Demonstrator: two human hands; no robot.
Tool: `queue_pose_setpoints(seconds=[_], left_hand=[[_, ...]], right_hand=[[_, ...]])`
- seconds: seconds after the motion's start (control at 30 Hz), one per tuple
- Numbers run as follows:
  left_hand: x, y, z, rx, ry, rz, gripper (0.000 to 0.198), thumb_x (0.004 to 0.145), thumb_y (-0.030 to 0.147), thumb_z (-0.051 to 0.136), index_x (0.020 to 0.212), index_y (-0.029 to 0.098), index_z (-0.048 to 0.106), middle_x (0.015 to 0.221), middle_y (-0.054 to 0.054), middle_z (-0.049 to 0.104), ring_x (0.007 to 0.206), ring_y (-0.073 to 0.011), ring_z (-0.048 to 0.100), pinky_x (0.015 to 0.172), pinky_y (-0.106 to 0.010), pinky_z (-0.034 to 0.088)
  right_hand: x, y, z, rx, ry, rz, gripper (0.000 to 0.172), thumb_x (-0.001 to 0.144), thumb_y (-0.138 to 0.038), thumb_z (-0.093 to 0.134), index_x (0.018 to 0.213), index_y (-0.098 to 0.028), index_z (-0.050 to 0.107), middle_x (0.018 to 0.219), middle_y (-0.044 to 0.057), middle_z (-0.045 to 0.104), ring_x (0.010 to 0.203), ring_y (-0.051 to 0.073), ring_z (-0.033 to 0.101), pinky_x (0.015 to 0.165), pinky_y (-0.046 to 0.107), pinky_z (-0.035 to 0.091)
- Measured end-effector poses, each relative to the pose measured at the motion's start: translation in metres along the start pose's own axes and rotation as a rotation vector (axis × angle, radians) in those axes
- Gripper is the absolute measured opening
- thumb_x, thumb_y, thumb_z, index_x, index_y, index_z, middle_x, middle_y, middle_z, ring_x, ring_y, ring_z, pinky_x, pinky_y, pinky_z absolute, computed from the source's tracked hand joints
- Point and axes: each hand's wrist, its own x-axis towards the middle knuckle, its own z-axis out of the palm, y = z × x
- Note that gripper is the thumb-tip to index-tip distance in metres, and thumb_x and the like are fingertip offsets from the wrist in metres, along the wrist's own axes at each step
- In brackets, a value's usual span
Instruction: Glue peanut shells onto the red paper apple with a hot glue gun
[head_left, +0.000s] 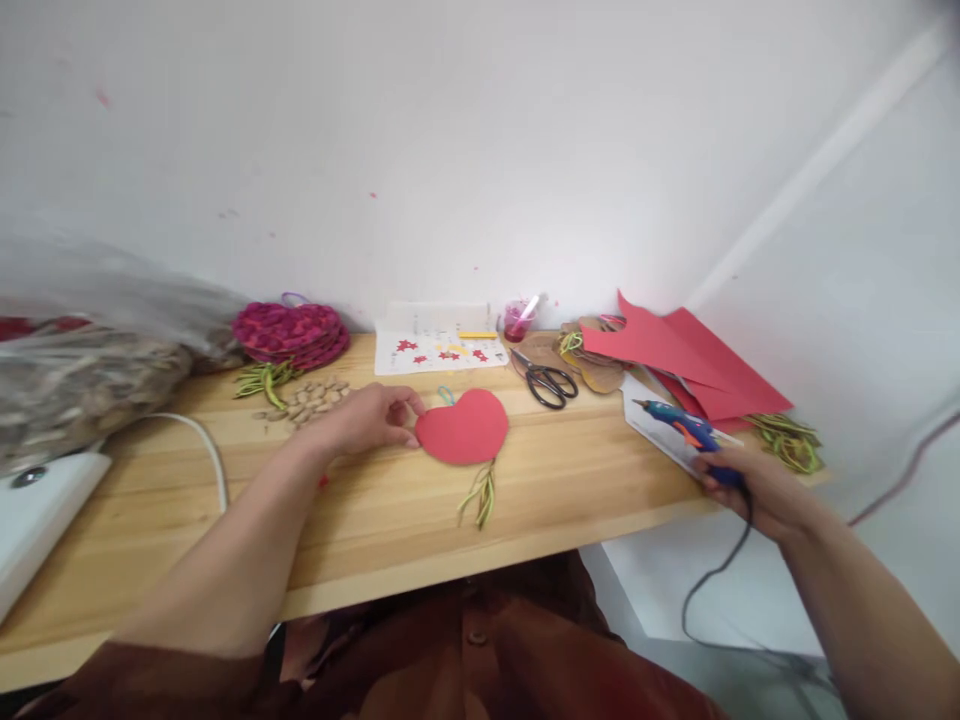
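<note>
A red paper heart lies on the wooden table, with a light blue loop at its top and a green tassel below it. My left hand has its thumb and fingers closed at the heart's left edge. Over the table's right end, my right hand is wrapped round the handle of a blue glue gun. The glue gun's nozzle points left above a white sheet, and a dark cord hangs from its handle.
Scissors, a small cup and a paper with red stars lie along the wall. Red card sheets rest at right. Pistachio-like shells, stacked pink hearts, a filled plastic bag and a white power strip occupy the left.
</note>
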Motion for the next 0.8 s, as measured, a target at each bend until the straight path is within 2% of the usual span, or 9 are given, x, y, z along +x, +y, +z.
queue_pose_setpoints(seconds=[0.1,0.17,0.23,0.37,0.5,0.63,0.8], left_hand=[[-0.001,0.001,0.000,-0.014,0.010,0.012,0.047,0.066,0.048,0.081,0.103,0.022,0.071,0.075,0.002,0.065,0.071,-0.0179,0.059,0.066,-0.027,0.040],[-0.002,0.001,0.000,-0.046,0.014,-0.001,0.043,0.069,0.051,0.079,0.100,0.022,0.072,0.076,0.001,0.067,0.072,-0.0184,0.061,0.066,-0.027,0.041],[-0.002,0.002,0.001,-0.053,0.036,-0.025,0.040,0.071,0.053,0.077,0.096,0.022,0.072,0.075,0.001,0.067,0.072,-0.0182,0.061,0.065,-0.027,0.040],[0.001,0.007,0.007,0.022,0.109,-0.050,0.036,0.069,0.048,0.080,0.090,0.022,0.070,0.073,0.002,0.066,0.069,-0.0179,0.059,0.062,-0.026,0.037],[0.003,0.011,0.009,0.051,0.119,-0.054,0.035,0.066,0.042,0.084,0.089,0.021,0.069,0.076,0.001,0.067,0.072,-0.0183,0.060,0.064,-0.027,0.037],[0.002,0.013,0.007,0.048,0.113,-0.055,0.036,0.064,0.039,0.086,0.090,0.021,0.070,0.079,0.001,0.067,0.076,-0.0187,0.061,0.066,-0.027,0.038],[0.001,0.014,0.006,0.063,0.109,-0.052,0.040,0.060,0.035,0.090,0.092,0.021,0.070,0.087,0.000,0.069,0.086,-0.0207,0.063,0.073,-0.028,0.039]], right_hand=[[-0.020,-0.006,0.017,0.133,-0.081,0.075,0.019,0.057,-0.026,0.082,0.071,-0.024,0.070,0.064,0.002,0.060,0.049,0.013,0.051,0.039,0.026,0.051],[-0.036,-0.009,0.034,0.400,-0.102,0.181,0.041,0.058,-0.018,0.084,0.097,-0.026,0.075,0.070,0.000,0.061,0.054,0.013,0.053,0.042,0.023,0.053],[-0.053,-0.013,0.055,0.546,-0.161,0.254,0.051,0.061,-0.017,0.085,0.109,-0.026,0.073,0.070,-0.001,0.060,0.054,0.012,0.052,0.043,0.021,0.052],[-0.082,-0.024,0.096,0.619,-0.404,0.238,0.046,0.072,-0.024,0.085,0.115,-0.028,0.070,0.067,-0.003,0.054,0.051,0.009,0.046,0.044,0.019,0.044],[-0.093,-0.034,0.129,0.639,-0.584,0.190,0.033,0.080,-0.030,0.080,0.111,-0.026,0.071,0.058,-0.006,0.043,0.046,0.007,0.034,0.046,0.020,0.037],[-0.084,-0.035,0.156,0.659,-0.693,0.208,0.021,0.088,-0.032,0.072,0.106,-0.021,0.073,0.051,-0.009,0.031,0.046,0.008,0.027,0.046,0.022,0.034],[-0.061,-0.036,0.191,0.654,-0.734,0.229,0.019,0.087,-0.031,0.072,0.100,-0.017,0.075,0.051,-0.008,0.032,0.046,0.008,0.032,0.046,0.021,0.034]])
